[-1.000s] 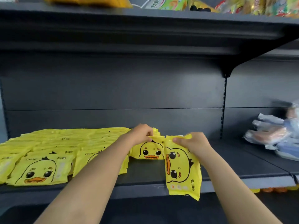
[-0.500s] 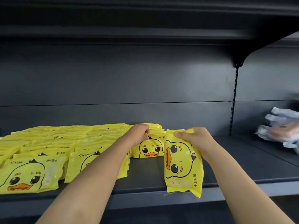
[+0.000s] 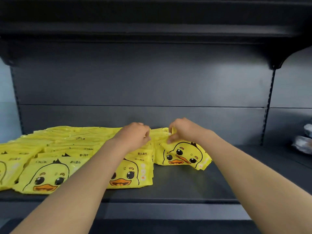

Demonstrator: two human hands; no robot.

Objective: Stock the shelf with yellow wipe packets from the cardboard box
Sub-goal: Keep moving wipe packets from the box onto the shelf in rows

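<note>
Head view: right hand is pinching the top edge of a yellow duck packet w/ thumb & fingertips. The packet is leaning skewed mid-shelf, its bottom edge down on the shelf and its right corner kicking out toward the shelf front. Left hand is lying on the packet rows filling the shelf's left half, fingers curled over the row tops. Can't tell if it's gripping one or just steadying. Cardboard box isn't in view. Pale wrapped goods are sitting at the shelf's far right end, well apart.

Step in hand, as I'm reading it: seating this packet at the front of a new row just right of the stocked ones. Doing it well means:
- squaring it so the duck face is lining up w/ the neighbours;
- sliding the loose corner back toward the shelf's rear;
- letting go only once it's leaning on the packets behind.

It's a soft pouch, prob. slick film, so a light pinch is enough, but it may be slipping forward on the smooth shelf. Left hand should be bracing the next row so nothing's toppling.
</note>
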